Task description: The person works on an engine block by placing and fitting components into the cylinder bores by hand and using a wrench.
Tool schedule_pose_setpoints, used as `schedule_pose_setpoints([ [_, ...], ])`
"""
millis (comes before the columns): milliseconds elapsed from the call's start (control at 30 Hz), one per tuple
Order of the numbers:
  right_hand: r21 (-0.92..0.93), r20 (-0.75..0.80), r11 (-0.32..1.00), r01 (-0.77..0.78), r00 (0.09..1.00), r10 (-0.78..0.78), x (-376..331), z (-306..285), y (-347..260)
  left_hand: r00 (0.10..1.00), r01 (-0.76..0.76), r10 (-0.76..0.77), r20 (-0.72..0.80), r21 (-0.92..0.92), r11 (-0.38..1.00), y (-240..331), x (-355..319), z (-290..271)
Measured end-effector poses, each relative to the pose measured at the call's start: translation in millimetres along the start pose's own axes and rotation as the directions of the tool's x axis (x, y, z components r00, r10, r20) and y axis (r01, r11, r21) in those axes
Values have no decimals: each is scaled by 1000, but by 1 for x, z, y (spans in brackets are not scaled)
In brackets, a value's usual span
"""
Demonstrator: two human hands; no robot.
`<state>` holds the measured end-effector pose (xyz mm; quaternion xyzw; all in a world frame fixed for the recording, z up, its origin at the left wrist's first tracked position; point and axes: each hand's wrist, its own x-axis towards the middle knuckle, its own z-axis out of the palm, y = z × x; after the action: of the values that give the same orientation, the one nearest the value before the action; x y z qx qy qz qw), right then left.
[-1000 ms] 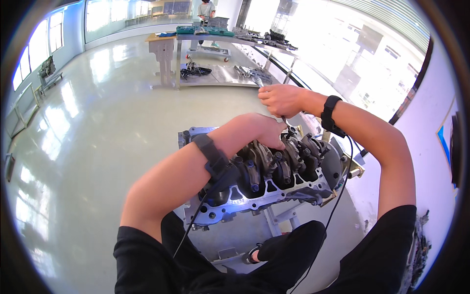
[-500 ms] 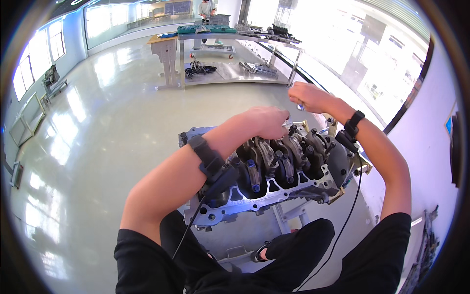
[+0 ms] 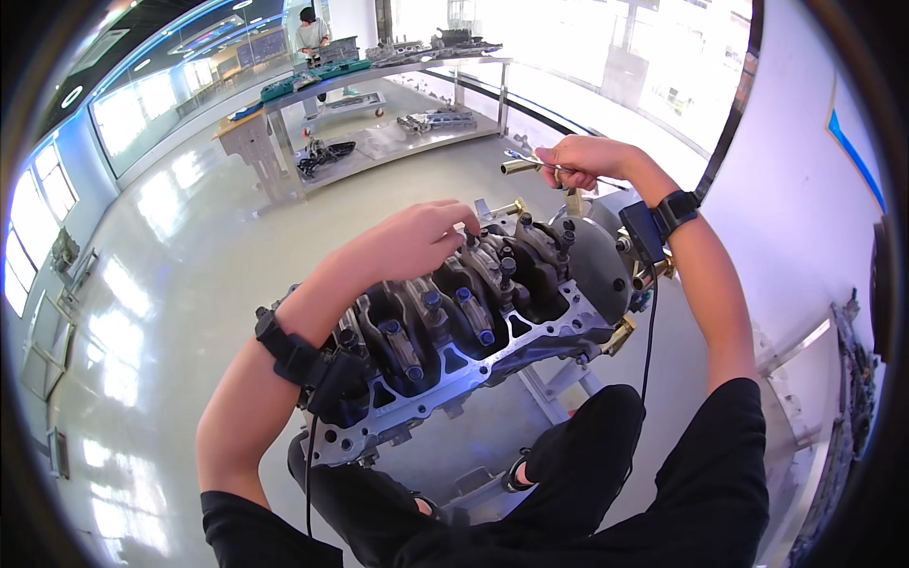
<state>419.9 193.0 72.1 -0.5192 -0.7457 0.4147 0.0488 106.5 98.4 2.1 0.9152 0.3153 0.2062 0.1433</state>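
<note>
In front of me an engine block (image 3: pixel 440 381) lies with its crankshaft side up, and several bolts stand up along its bearing caps. My left hand (image 3: pixel 421 237) reaches over the far side of the block, with thumb and bent index finger closed about the head of a bolt (image 3: pixel 471 239). Beyond the block's far right end, my right hand (image 3: pixel 582 163) is raised and wrapped around a slim metal wrench (image 3: pixel 517 155). One end of the wrench sticks out left of the fingers, the thin shaft to the right. A brass-coloured tube (image 3: pixel 517 168) shows just below that end.
A metal bench (image 3: pixel 379 156) with engine parts and green trays (image 3: pixel 284 87) stands across the room, a person (image 3: pixel 311 36) behind it. A stand (image 3: pixel 554 381) carries the block. Cables (image 3: pixel 648 350) hang from my wrist devices. More parts (image 3: pixel 843 379) lie along the right wall.
My view has turned, so the block appears tilted and farther left. The left hand has come to a bolt head. In the right hand, the wrench now shows more plainly.
</note>
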Motion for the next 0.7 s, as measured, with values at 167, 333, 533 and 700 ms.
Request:
schedule_pose_setpoints([
  [167,-225,158,973,55,987,-20,8,4,4,1000,2,-1,18,-56,998,-2,-2,4],
  [333,-449,267,893,-26,950,162,21,7,0,999,-4,7,36,-71,998,-4,-2,0],
  [533,-368,233,877,-309,882,409,24,16,2,999,-8,9,36,-43,999,-2,-3,-1],
  [700,-415,249,849,-327,857,452,33,10,7,999,-20,21,27,-21,1000,-1,-3,-1],
])
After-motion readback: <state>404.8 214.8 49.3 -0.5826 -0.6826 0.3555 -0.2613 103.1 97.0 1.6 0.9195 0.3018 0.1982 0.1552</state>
